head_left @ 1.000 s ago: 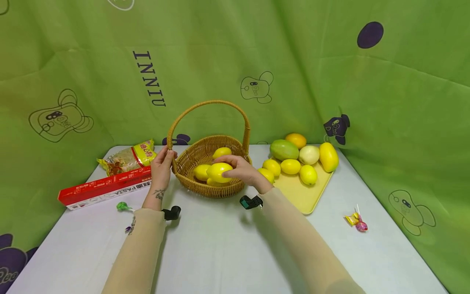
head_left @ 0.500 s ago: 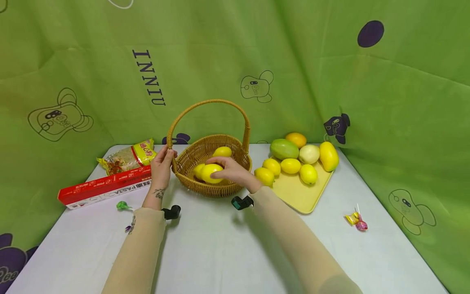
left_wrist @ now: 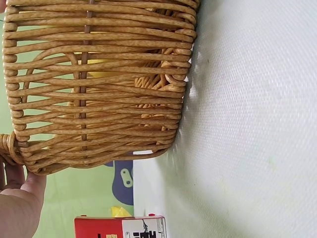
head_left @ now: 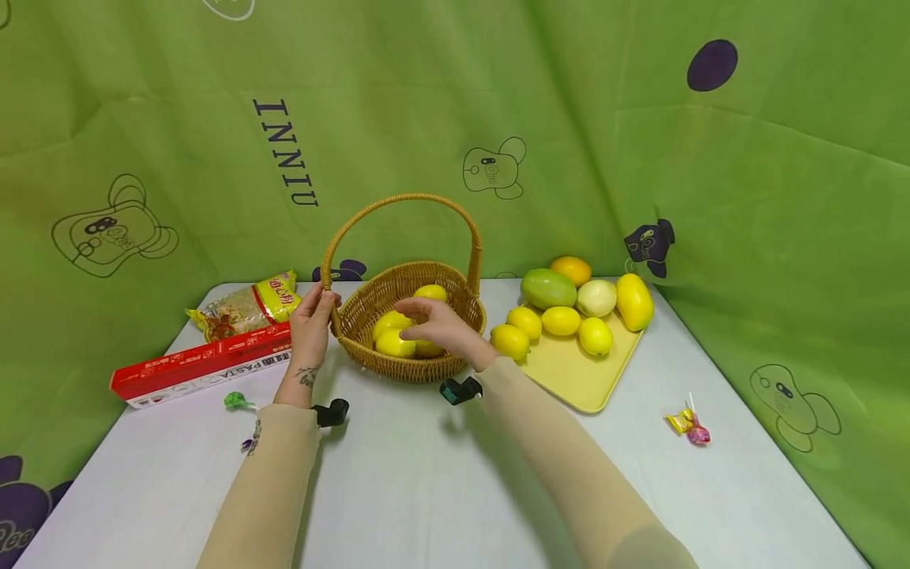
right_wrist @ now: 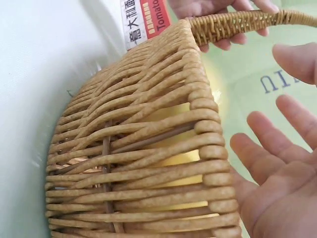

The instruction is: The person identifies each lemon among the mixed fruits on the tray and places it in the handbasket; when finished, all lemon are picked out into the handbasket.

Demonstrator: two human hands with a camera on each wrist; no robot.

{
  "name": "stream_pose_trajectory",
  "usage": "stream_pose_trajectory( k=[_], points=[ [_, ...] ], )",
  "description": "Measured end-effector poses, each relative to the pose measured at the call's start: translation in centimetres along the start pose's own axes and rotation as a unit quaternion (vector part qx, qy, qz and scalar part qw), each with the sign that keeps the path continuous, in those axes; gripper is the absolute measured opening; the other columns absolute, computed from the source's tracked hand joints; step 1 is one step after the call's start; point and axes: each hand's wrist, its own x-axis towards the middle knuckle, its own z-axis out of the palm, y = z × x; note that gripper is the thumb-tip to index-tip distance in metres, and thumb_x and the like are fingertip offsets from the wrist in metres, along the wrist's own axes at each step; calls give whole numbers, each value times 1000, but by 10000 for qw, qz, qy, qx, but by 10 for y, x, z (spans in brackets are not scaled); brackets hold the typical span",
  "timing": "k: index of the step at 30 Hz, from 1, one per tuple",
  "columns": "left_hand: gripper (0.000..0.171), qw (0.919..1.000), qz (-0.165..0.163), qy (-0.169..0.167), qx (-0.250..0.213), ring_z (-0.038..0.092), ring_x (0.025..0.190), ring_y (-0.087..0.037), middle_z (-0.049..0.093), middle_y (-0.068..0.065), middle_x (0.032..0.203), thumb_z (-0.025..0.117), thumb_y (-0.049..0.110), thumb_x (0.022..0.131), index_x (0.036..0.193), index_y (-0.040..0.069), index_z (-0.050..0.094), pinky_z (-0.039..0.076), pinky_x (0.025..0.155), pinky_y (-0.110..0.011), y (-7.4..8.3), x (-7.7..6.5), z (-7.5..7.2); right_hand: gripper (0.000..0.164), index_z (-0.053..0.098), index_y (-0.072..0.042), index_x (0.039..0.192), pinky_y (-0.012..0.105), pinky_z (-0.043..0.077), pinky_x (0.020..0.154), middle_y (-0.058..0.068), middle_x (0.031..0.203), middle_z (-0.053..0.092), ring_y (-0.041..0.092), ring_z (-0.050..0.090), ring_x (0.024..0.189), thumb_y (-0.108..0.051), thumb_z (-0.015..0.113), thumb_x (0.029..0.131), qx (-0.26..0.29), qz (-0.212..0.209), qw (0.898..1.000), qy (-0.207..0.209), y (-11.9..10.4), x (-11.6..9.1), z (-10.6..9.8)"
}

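A wicker basket (head_left: 384,365) with a tall arched handle (head_left: 402,199) stands on the table, holding several lemons. My left hand (head_left: 310,328) grips the handle's left foot, just above the basket rim; the fingers wrapped round it also show in the right wrist view. Over the basket is my right hand (head_left: 451,330), fingers spread and parted from the front lemon (head_left: 396,344). In the right wrist view that hand (right_wrist: 282,173) has nothing in its fingers, beside the woven wall (right_wrist: 138,139). Another lemon (head_left: 430,292) lies toward the back, and others are partly hidden by the right hand.
On the right, a yellow tray (head_left: 583,387) bears lemons (head_left: 561,321), a green fruit (head_left: 549,288), an orange one (head_left: 571,270) and a yellow mango (head_left: 634,302). Left lie a red pasta box (head_left: 202,365) and a noodle bag (head_left: 245,308). Wrapped candies (head_left: 690,427) sit far right.
My right hand has carried a lemon leftward and down into the basket and let it go; its fingers have opened. My left hand has kept its grip on the handle.
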Motion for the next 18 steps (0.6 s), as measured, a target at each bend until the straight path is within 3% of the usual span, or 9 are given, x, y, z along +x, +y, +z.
stream_pose_trajectory(
  k=[9,15,18],
  points=[
    [46,10000,43,0,-72,57,87,0,61,18,83,53,27,94,133,5,49,46,80,-10,0,-1,0,51,50,-2,128,37,41,102,13,132,52,27,46,125,-4,67,80,747,-209,9946,689,0,-17,-15],
    [46,10000,37,-27,-5,56,89,-1,61,18,84,53,29,94,134,5,49,45,81,-10,0,0,0,52,47,3,129,42,36,105,19,131,50,33,46,124,1,65,81,998,-323,9869,1224,0,-46,-44],
    [45,10000,17,-10,21,56,89,-1,60,18,84,52,29,94,133,6,49,45,80,-10,1,0,0,51,45,6,130,38,41,102,18,129,51,34,45,124,5,62,81,1186,-458,9793,1573,2,-64,-61]
  ],
)
